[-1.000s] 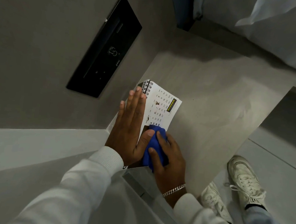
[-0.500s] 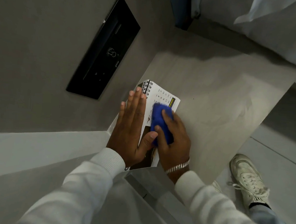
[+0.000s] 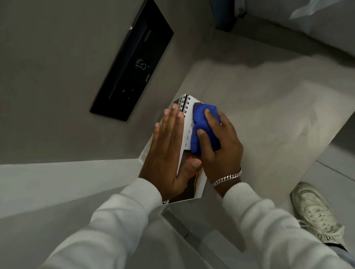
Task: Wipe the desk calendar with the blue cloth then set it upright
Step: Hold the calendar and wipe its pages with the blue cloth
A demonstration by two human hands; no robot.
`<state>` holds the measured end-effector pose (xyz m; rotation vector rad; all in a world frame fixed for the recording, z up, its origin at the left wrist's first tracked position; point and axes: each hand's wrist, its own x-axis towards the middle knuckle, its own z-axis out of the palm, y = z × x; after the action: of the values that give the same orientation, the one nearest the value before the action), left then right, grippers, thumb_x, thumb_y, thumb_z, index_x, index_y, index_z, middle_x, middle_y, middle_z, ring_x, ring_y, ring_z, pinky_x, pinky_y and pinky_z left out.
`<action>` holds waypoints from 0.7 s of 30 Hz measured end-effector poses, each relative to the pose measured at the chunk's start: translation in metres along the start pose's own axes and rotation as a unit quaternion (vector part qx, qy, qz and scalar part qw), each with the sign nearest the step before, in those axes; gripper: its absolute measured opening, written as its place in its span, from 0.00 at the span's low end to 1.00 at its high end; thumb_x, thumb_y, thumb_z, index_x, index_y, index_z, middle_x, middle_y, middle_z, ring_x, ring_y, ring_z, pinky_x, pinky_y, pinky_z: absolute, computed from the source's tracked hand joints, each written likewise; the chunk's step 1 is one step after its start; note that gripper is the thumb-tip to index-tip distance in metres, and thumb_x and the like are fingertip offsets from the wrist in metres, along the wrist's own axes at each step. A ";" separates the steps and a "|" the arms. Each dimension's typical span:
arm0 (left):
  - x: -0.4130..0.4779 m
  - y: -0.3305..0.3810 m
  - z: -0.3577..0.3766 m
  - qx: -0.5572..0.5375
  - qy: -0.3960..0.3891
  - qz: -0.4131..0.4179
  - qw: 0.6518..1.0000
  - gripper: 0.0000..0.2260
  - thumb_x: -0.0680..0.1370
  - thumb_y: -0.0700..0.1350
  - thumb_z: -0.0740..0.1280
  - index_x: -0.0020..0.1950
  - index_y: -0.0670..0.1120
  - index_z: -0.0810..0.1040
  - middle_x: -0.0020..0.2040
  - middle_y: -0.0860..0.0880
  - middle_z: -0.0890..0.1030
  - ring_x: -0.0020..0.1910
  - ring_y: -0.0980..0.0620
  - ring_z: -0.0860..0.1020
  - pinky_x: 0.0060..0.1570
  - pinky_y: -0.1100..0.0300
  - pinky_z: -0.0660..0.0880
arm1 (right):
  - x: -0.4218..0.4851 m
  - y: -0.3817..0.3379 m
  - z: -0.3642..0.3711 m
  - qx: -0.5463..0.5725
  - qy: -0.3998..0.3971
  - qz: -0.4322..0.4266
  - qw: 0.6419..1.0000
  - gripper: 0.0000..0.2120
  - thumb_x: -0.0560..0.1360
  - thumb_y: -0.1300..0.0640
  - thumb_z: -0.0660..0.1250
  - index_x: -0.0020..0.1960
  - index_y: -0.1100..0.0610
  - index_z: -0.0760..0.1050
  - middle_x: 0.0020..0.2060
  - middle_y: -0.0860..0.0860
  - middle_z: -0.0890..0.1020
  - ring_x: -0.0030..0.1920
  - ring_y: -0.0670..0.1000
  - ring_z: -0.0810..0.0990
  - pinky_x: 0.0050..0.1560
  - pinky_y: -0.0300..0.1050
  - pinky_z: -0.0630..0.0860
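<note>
Your left hand (image 3: 167, 152) lies flat, fingers straight together, thumb out. Just beside it, your right hand (image 3: 219, 149) curls closed around the bunched blue cloth (image 3: 202, 127).

— What carries it all?
— A grey ledge (image 3: 267, 110), pale and matte, running from 12 o'clock down toward 5.
— What lies on it?
— One calendar (image 3: 186, 132), flat, near the ledge's 9 o'clock edge beside the wall, spiral binding toward 12.
— Anything on the calendar?
— A left hand (image 3: 168, 152) pressed flat, and a cloth (image 3: 202, 129) at 1 o'clock.
</note>
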<state>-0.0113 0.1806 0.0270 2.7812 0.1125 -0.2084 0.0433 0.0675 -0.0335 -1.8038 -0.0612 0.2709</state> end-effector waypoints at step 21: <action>-0.001 -0.005 0.003 -0.009 -0.010 0.016 1.000 0.36 0.79 0.64 0.47 0.79 0.47 0.36 0.81 0.47 0.39 0.80 0.46 0.41 0.78 0.46 0.42 | -0.008 -0.002 0.006 0.020 -0.010 -0.011 1.000 0.21 0.77 0.52 0.62 0.70 0.50 0.66 0.71 0.56 0.69 0.68 0.54 0.70 0.65 0.40 0.66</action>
<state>-0.0134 0.1841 0.0228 2.7594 0.0647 -0.2267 0.0348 0.0727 -0.0314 -1.7608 -0.0885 0.2731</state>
